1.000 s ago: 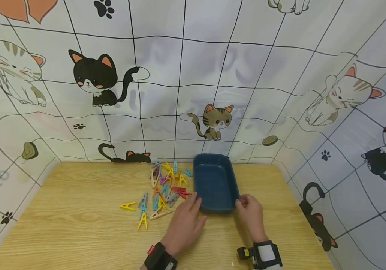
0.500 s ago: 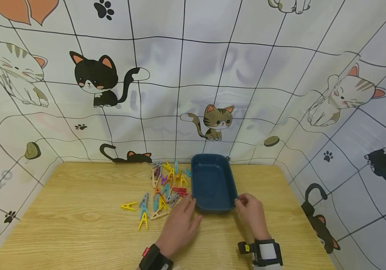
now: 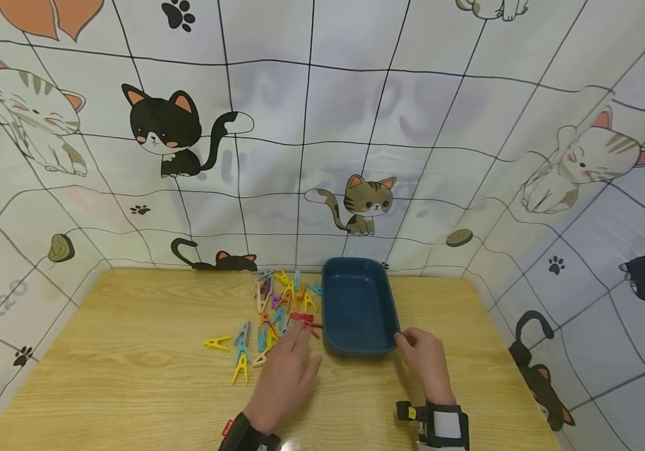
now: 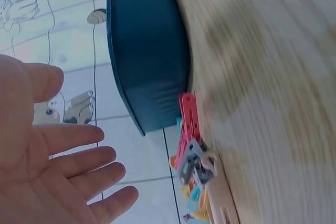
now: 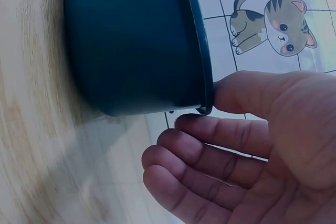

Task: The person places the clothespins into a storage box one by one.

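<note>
A dark blue rectangular tub [image 3: 359, 341] stands on the wooden table near its back edge. At the tub's near right corner my right hand [image 3: 426, 363] pinches the rim; the right wrist view shows the thumb [image 5: 241, 92] on the rim and curled fingers under its lip. My left hand [image 3: 284, 379] hovers left of the tub with its fingers stretched out, holding nothing, as the left wrist view confirms. Beyond its fingertips lies a heap of colourful clothespins [image 3: 276, 300], among them a red clothespin [image 4: 189, 119] close to the tub's side. The left hand hides part of the heap in the head view.
Apart from the heap, a yellow clothespin [image 3: 218, 342] lies to the left and another yellow clothespin [image 3: 240, 369] lies nearer the front. A cat-printed white curtain [image 3: 266, 156] surrounds the table [image 3: 131, 388] at the back and sides.
My left hand has moved away from the tub's near left corner, to the left and toward the clothespins. The right hand stays at the tub's corner; the tub has shifted slightly left.
</note>
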{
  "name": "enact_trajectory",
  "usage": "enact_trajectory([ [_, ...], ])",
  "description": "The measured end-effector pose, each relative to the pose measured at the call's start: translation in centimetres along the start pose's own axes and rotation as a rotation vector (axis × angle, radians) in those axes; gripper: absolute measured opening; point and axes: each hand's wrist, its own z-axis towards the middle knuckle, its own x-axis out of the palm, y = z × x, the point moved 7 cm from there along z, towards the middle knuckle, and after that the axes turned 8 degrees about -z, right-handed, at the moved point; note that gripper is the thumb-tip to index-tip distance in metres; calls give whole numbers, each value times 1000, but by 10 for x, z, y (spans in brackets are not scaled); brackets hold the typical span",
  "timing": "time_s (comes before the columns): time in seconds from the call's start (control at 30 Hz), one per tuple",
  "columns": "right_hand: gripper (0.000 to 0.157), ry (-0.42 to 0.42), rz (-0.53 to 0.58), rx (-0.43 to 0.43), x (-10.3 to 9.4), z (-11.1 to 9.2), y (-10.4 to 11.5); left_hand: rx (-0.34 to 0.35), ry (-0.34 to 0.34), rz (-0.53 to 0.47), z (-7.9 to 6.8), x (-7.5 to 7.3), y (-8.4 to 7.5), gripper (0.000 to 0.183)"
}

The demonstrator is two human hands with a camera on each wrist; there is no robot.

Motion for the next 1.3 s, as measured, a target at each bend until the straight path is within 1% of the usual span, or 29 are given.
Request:
enact_trajectory([
  [0.17,18,-11,7,7,0,0,0,1,-56,-2,-1,-7,10,52],
  [0.23,18,-22,3,2,1,0,1,12,-86,-5,-1,-12,13,51],
  [0.37,18,-29,8,-7,1,1,2,-21,-109,-23,-3,-22,20,50],
  [0.47,19,-25,16,1,0,1,2,-29,-141,-14,-5,-31,26,50],
  [0.63,19,-18,21,14,0,0,1,-46,-217,10,-8,-49,37,46],
  [0.83,18,-27,29,10,1,0,1,-136,-275,37,-15,-67,55,39],
  [1.0,19,-12,32,19,1,-1,0,-157,-366,89,-22,-82,67,29],
  [1.07,19,-9,29,19,1,-1,0,-175,-389,110,-24,-87,71,25],
  [1.17,19,-8,25,17,1,-1,0,-238,-397,139,-27,-91,81,19],
  [1.3,19,-7,23,12,1,-1,0,-335,-381,161,-28,-93,94,15],
])
